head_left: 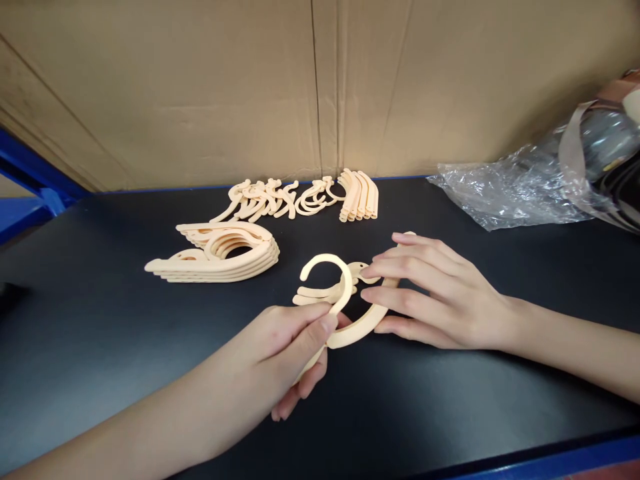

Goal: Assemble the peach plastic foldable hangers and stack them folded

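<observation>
A cream plastic folding hanger (pixel 357 331) is held between my hands just above the black table, its open hook pointing up and to the left. My left hand (pixel 293 343) pinches it at the base of the hook, thumb on top, and covers the other arm in part. Stretched over the curved right arm of the hanger, the fingers of my right hand (pixel 440 293) hold it, with the thumb beneath. Just behind the hook lie several loose cream hanger pieces (pixel 320 292), partly hidden by it and by my right fingertips.
A stack of folded cream hangers (pixel 225 270) stands to the left. Along the back lie a row of loose hook parts (pixel 270 200) and a bundle of curved arm pieces (pixel 359 195). Crumpled clear plastic (pixel 515 190) sits at the back right, before a cardboard wall (pixel 240 87).
</observation>
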`<action>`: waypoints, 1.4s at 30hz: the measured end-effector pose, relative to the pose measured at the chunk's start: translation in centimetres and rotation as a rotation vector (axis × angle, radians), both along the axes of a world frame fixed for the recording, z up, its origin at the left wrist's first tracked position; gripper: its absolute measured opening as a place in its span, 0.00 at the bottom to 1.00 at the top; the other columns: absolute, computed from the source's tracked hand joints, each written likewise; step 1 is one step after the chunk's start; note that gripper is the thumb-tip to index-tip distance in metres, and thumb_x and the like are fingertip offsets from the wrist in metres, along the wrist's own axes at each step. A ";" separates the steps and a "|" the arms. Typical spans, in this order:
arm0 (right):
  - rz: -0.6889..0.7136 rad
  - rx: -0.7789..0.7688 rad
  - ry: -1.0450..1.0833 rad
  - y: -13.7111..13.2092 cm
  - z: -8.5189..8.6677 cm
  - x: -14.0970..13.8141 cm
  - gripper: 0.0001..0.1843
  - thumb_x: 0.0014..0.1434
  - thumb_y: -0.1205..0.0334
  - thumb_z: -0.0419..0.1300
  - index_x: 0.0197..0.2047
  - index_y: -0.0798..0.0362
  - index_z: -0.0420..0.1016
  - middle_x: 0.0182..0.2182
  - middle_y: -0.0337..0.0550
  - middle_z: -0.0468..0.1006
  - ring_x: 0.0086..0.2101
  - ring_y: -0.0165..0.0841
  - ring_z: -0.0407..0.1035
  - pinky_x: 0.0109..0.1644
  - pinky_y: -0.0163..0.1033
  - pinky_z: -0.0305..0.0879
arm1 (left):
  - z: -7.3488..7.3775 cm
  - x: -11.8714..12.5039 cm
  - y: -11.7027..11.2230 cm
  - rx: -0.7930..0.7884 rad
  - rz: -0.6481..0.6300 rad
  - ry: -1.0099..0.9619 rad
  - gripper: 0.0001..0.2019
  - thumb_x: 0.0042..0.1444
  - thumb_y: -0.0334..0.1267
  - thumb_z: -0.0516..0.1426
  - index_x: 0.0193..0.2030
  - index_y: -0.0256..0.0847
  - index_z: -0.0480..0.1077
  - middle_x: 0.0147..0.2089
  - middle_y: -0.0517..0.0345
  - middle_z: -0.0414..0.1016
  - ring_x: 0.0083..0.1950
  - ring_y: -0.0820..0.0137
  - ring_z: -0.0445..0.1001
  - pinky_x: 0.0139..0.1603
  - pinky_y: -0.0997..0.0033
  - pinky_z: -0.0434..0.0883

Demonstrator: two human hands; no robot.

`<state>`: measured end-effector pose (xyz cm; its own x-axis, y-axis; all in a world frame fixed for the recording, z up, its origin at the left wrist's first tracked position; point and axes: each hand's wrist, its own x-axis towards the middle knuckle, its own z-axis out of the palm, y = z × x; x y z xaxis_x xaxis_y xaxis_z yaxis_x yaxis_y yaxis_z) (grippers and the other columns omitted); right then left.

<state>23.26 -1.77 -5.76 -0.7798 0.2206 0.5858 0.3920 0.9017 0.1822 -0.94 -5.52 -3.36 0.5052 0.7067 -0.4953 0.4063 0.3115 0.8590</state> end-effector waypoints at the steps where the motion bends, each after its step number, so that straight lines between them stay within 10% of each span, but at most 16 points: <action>1: 0.011 0.006 0.007 -0.1 0.0 0.0 0.12 0.65 0.59 0.60 0.48 0.56 0.73 0.46 0.50 0.79 0.50 0.38 0.71 0.62 0.54 0.65 | 0.2 0.0 0.0 0.017 -0.021 0.030 0.21 0.64 0.56 0.49 0.35 0.39 0.67 0.20 0.68 0.60 0.18 0.79 0.58 0.18 0.82 0.59; 19: 0.039 0.056 0.050 -1.2 0.4 -0.3 0.15 0.65 0.69 0.58 0.54 0.53 0.73 0.54 0.50 0.77 0.59 0.38 0.67 0.62 0.48 0.67 | 0.6 0.4 -1.5 0.569 -0.328 0.448 0.18 0.63 0.47 0.43 0.23 0.43 0.50 0.18 0.69 0.51 0.18 0.77 0.48 0.17 0.75 0.48; 23: 0.039 0.066 0.048 -1.3 0.2 -0.1 0.17 0.64 0.68 0.59 0.56 0.53 0.72 0.34 0.40 0.81 0.38 0.34 0.74 0.42 0.42 0.70 | 0.0 0.2 -1.5 0.764 -0.358 0.449 0.15 0.65 0.41 0.44 0.25 0.44 0.53 0.19 0.68 0.55 0.18 0.76 0.51 0.17 0.75 0.49; 32: 0.021 -0.350 0.057 -1.1 0.1 -0.7 0.18 0.71 0.51 0.48 0.43 0.56 0.71 0.34 0.45 0.75 0.33 0.35 0.65 0.36 0.40 0.63 | -0.7 -0.1 -1.5 1.187 -0.411 0.344 0.13 0.65 0.40 0.55 0.29 0.41 0.61 0.21 0.69 0.63 0.18 0.76 0.61 0.19 0.73 0.54; 42: -0.094 -0.744 0.197 0.1 0.1 -0.2 0.04 0.67 0.68 0.52 0.40 0.53 0.67 0.30 0.36 0.68 0.32 0.27 0.63 0.38 0.34 0.60 | -1.2 -1.0 0.4 1.400 -0.326 0.276 0.04 0.64 0.35 0.58 0.37 0.40 0.71 0.31 0.62 0.72 0.35 0.69 0.65 0.35 0.70 0.64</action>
<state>23.06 -1.66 -5.67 -0.6350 0.6703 0.3840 0.4351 0.7211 -0.5392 -1.90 -5.17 -4.57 0.7388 0.5566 0.3800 0.4918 -0.8307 0.2607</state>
